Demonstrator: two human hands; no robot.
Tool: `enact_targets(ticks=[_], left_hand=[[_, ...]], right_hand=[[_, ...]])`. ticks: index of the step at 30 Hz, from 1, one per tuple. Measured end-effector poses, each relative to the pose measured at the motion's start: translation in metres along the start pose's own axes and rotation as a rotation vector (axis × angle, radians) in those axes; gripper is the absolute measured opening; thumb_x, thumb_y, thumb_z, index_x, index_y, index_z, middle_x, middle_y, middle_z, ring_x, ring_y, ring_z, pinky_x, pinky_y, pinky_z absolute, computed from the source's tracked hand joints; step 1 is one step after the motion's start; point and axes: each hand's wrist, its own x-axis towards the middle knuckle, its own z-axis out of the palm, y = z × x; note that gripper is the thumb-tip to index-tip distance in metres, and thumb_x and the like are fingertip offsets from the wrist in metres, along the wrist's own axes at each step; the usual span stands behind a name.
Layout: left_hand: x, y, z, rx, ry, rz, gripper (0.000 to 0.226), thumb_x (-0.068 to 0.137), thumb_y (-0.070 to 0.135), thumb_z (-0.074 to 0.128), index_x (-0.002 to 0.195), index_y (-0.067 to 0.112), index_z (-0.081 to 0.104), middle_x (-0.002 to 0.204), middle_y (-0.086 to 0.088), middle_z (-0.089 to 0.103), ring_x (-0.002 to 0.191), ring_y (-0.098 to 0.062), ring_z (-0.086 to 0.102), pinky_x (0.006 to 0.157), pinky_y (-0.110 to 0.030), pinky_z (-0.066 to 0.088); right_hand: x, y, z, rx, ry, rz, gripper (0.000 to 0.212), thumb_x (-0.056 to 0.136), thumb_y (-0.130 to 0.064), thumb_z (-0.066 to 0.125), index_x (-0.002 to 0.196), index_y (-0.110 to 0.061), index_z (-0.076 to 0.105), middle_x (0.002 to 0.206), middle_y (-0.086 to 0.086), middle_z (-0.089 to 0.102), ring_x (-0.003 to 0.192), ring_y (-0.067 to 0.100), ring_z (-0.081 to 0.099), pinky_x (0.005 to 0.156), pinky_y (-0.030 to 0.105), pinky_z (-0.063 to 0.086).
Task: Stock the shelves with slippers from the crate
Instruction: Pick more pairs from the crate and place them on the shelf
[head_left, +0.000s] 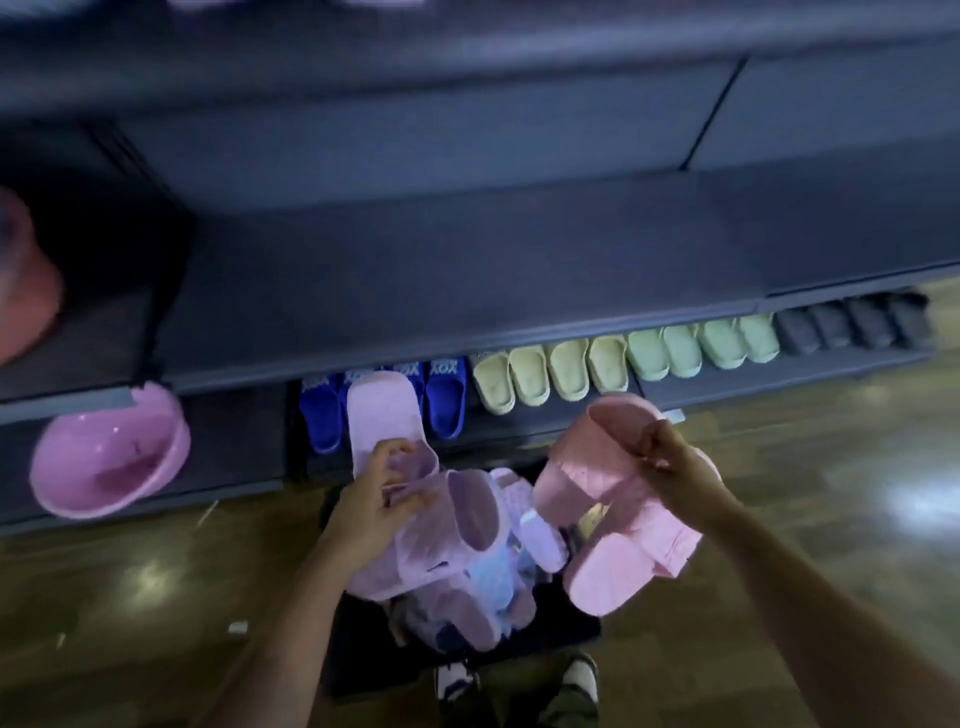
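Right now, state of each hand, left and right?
Left hand: closed, gripping lilac slippers.
Right hand: closed, gripping pink slippers.

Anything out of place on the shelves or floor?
The pink basin sits tilted on the left lower shelf, overhanging its front edge; it is no slipper and may slide off. A small pale scrap lies on the floor. The shelved slipper rows look orderly.
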Motion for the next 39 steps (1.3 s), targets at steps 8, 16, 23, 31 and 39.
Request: enact_targets(ticks=[8, 16, 23, 31, 39], left_hand=[[0.018, 0.193, 0.036, -0.072, -0.072, 0.236, 0.08, 0.083, 0.018, 0.071, 0.126, 0.07, 0.027, 0.097, 0.002, 0.067, 0.095, -0.011, 0.065, 0.09, -0.03, 0.05], [0.036, 0.373, 0.13, -0.172, -0.01, 0.313, 0.078, 0.084, 0.017, 0.069, 0.139, 0.051, 0.024, 0.101, -0.007, 0.067, 0.099, -0.015, 0.064, 0.094, -0.031, 0.049], [0.051, 0.525, 0.179, -0.287, 0.081, 0.463, 0.067, 0.088, 0.003, 0.061, 0.137, 0.037, 0.031, 0.094, 0.001, 0.063, 0.083, 0.003, 0.06, 0.074, -0.01, 0.048], [0.111, 0.643, 0.194, -0.276, 0.029, 0.525, 0.05, 0.087, 0.015, 0.064, 0.126, 0.032, 0.039, 0.099, -0.009, 0.068, 0.095, -0.019, 0.064, 0.086, -0.032, 0.052], [0.228, 0.692, 0.215, -0.313, 0.066, 0.432, 0.045, 0.084, 0.023, 0.07, 0.123, 0.028, 0.048, 0.118, -0.008, 0.061, 0.107, -0.023, 0.06, 0.096, -0.043, 0.049]], right_hand=[[-0.009, -0.034, -0.167, 0.178, 0.128, -0.125, 0.036, 0.077, -0.042, 0.06, 0.113, -0.041, 0.056, 0.101, -0.015, 0.07, 0.093, 0.017, 0.066, 0.084, 0.042, 0.053], [0.004, -0.02, -0.365, 0.251, 0.265, -0.232, 0.041, 0.079, -0.044, 0.066, 0.114, -0.051, 0.046, 0.104, -0.014, 0.064, 0.091, 0.014, 0.063, 0.084, 0.042, 0.053], [0.026, -0.013, -0.529, 0.237, 0.369, -0.31, 0.048, 0.067, -0.056, 0.072, 0.109, -0.055, 0.05, 0.101, -0.013, 0.068, 0.096, 0.011, 0.065, 0.086, 0.041, 0.053], [0.076, -0.041, -0.652, 0.299, 0.424, -0.398, 0.037, 0.081, -0.019, 0.07, 0.111, -0.035, 0.057, 0.108, 0.0, 0.066, 0.078, 0.006, 0.058, 0.058, 0.024, 0.039], [0.163, -0.05, -0.728, 0.11, 0.375, -0.374, 0.035, 0.083, -0.025, 0.07, 0.114, -0.03, 0.055, 0.102, 0.002, 0.066, 0.077, 0.019, 0.057, 0.05, 0.023, 0.035]])
